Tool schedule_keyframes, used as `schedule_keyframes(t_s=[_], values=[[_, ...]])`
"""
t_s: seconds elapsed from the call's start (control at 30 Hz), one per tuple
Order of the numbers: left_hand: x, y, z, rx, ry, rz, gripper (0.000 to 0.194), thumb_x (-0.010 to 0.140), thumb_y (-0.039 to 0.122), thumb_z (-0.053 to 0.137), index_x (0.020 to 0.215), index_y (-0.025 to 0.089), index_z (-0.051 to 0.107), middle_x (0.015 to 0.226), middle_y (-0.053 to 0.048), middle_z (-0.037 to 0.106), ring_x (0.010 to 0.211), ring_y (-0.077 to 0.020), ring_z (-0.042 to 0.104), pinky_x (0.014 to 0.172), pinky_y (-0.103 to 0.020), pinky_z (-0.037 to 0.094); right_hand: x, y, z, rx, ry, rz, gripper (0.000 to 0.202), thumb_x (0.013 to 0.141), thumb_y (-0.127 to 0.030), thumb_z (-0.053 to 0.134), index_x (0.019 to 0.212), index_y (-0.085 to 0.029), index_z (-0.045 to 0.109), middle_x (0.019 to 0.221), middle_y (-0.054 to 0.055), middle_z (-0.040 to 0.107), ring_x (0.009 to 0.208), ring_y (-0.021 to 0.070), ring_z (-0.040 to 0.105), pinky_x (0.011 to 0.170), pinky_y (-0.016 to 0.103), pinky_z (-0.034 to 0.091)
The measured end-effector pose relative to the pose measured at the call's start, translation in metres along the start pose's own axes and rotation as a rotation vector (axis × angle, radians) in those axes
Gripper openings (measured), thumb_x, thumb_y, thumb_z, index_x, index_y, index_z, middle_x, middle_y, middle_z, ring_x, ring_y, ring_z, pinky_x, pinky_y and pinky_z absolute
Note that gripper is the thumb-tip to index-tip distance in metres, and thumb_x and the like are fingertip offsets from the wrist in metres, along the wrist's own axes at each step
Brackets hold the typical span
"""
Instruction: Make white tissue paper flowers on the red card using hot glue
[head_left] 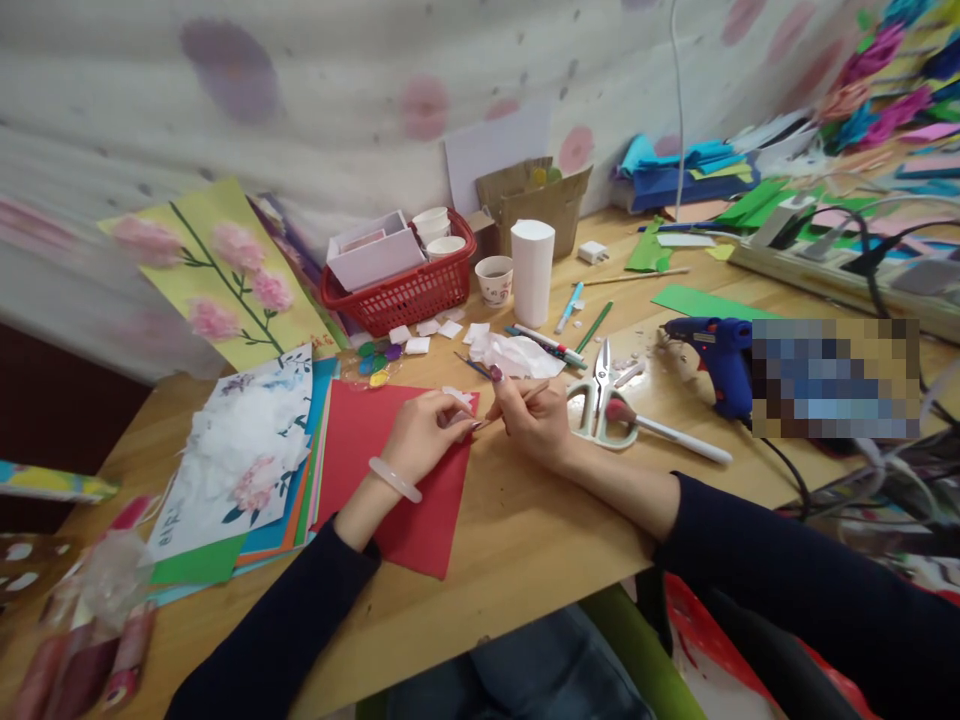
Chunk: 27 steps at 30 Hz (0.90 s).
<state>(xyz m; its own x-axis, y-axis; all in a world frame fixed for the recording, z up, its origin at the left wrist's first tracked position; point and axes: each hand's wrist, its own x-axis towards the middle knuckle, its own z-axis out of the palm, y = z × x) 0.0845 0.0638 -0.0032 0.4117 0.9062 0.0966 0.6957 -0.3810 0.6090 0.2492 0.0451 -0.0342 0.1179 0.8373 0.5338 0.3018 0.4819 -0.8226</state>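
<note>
My left hand (424,435), wearing a pale bangle, rests over the red paper (401,540) with thumb and fingers pinched together; whatever lies between them is too small to make out. A scalloped whitish piece (459,396) shows just behind those fingers. My right hand (536,415) is closed around a thin brown stick (493,412), whose end reaches to the left fingertips. Light-handled scissors (600,400) lie open just right of my right hand, beside a white-handled brush (679,437). Crumpled white tissue (517,354) lies behind the hands.
Behind stand a red basket (405,295), a paper cup (494,282) and a white tissue roll (532,275). A blue glue gun (720,360) and power strip (840,275) with cables occupy the right. Left are stacked coloured papers (202,560) and a flower picture (217,270).
</note>
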Motion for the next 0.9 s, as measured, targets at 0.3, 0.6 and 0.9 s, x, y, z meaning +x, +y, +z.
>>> schedule_keyframes(t_s=[0.3,0.6,0.9], values=[[0.000,-0.002,-0.016,-0.153,-0.043,-0.059,0.011,0.077,0.021,0.064,0.085,0.018,0.071,0.084,-0.003,0.075,0.066,-0.0161,0.064,0.063,-0.028,0.050,0.002,-0.001,0.003,0.033,-0.051,0.000,0.060,0.096,-0.051,0.043,0.052,-0.017,0.064,0.040,-0.002,0.047,0.038,0.0074,0.041,0.041,0.022,0.030],[-0.003,-0.001,-0.013,-0.080,0.007,0.020,0.016,0.079,0.026,0.066,0.093,0.018,0.069,0.086,-0.003,0.072,0.069,-0.0164,0.064,0.066,-0.030,0.052,0.001,0.002,0.003,-0.062,-0.158,-0.070,0.062,0.096,-0.052,0.041,0.053,-0.015,0.066,0.043,-0.001,0.051,0.042,0.0074,0.043,0.043,0.021,0.029],[-0.036,-0.045,-0.023,0.212,-0.114,-0.030,0.104,0.069,0.053,0.075,0.150,0.019,0.020,0.159,-0.019,0.021,0.147,-0.0340,0.017,0.116,-0.053,0.021,0.001,0.001,0.003,-0.174,-0.162,-0.102,0.062,0.097,-0.051,0.040,0.050,-0.016,0.060,0.041,0.000,0.049,0.041,0.0077,0.042,0.042,0.021,0.028]])
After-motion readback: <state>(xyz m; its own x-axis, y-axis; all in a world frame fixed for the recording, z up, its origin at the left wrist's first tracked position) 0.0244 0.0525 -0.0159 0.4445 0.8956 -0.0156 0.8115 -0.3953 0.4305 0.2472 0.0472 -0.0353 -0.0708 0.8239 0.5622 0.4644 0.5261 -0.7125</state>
